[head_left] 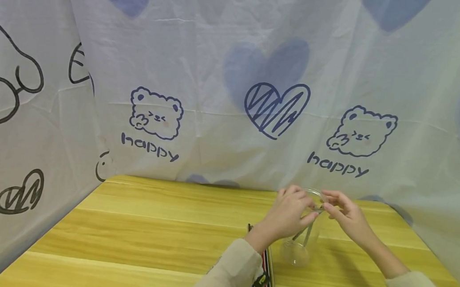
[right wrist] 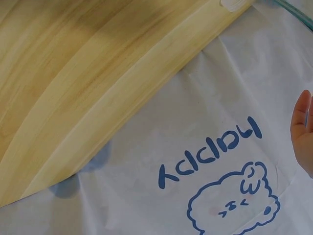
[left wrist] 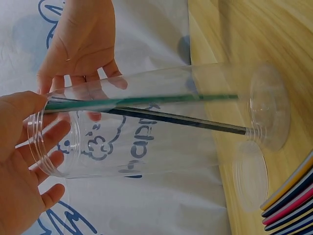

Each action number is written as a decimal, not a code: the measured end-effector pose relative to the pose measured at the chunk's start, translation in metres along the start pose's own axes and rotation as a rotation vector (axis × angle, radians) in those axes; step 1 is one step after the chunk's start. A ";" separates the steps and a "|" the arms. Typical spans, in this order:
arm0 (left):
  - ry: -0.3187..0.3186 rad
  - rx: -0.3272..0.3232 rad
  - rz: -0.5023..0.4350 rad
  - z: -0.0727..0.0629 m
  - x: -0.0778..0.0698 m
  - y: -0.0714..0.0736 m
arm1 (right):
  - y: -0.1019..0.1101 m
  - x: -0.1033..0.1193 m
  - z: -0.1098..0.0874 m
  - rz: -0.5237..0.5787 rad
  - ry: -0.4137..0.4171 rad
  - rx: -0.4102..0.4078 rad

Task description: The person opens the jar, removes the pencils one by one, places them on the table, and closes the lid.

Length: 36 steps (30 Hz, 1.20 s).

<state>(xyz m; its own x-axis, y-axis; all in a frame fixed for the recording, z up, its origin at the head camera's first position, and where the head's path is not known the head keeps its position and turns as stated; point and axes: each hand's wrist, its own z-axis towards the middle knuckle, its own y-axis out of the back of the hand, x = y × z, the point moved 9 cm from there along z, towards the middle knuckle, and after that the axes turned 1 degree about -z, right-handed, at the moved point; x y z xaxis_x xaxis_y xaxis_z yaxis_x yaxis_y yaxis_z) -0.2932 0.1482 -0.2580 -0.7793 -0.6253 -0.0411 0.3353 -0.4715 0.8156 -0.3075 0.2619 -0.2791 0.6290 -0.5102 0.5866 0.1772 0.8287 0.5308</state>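
Observation:
A tall clear plastic jar [left wrist: 166, 161] stands uncapped on the table, tilted slightly in the head view. Inside it lean a green pencil [left wrist: 186, 99] and a dark pencil [left wrist: 195, 125], their upper ends crossing near the rim. My left hand [head_left: 289, 212] grips the jar's mouth, its thumb overlapping the green pencil's end and its other fingers round the far side. My right hand [head_left: 347, 214] is at the right side of the rim, thumb and index finger apart beside the pencil ends. Part of a hand [right wrist: 302, 129] shows at the right edge of the right wrist view.
Several pencils [head_left: 270, 279] lie in a row beneath my left forearm, their ends toward me. A clear round lid [left wrist: 252, 176] lies beside the jar's base. The wood-patterned table [head_left: 139, 230] ends at a white printed curtain [head_left: 213, 151] behind and at the left.

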 end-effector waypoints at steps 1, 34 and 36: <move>0.005 0.002 -0.011 0.000 0.000 0.000 | 0.000 0.000 0.000 -0.002 0.000 0.002; 0.041 -0.264 -0.324 -0.002 0.006 0.030 | -0.004 0.000 -0.001 0.015 -0.001 0.014; 0.032 -0.300 -0.377 -0.002 0.007 0.034 | -0.005 0.000 -0.001 0.020 -0.002 0.015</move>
<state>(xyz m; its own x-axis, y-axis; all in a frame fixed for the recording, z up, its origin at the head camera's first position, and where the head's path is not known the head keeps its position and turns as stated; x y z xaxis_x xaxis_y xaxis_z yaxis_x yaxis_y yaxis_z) -0.2860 0.1269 -0.2321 -0.8608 -0.3927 -0.3238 0.1740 -0.8248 0.5380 -0.3076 0.2582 -0.2821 0.6307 -0.4937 0.5987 0.1534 0.8356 0.5275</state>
